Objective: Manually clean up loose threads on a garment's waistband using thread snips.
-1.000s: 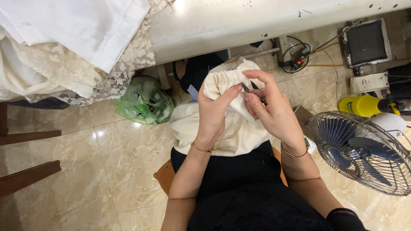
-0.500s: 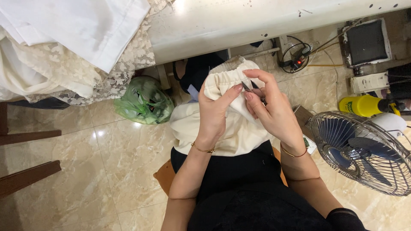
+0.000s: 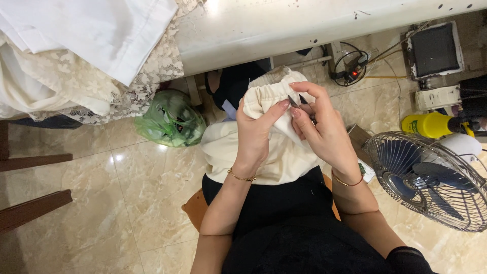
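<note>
Fingers (image 3: 284, 107) of both hands pinch: left hand (image 3: 256, 134) grips the cream cloth (image 3: 264, 152), right hand (image 3: 324, 134) small snips (image 3: 299, 100). Their points could nick the thumb.

**Open floor left, clutter right**

Bare beige marble floor (image 3: 101, 203) lies open to the person's left. A round wire-caged floor fan (image 3: 431, 177) crowds the right side. A crumpled green plastic bag (image 3: 170, 119) and the white table edge (image 3: 304, 30) block ahead.

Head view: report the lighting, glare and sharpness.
Head view: bright, even light; a small glare spot on the glossy floor tiles; the table edge is nearly washed out; left hand, right hand and cream fabric are sharp; fan shows no blur.
</note>
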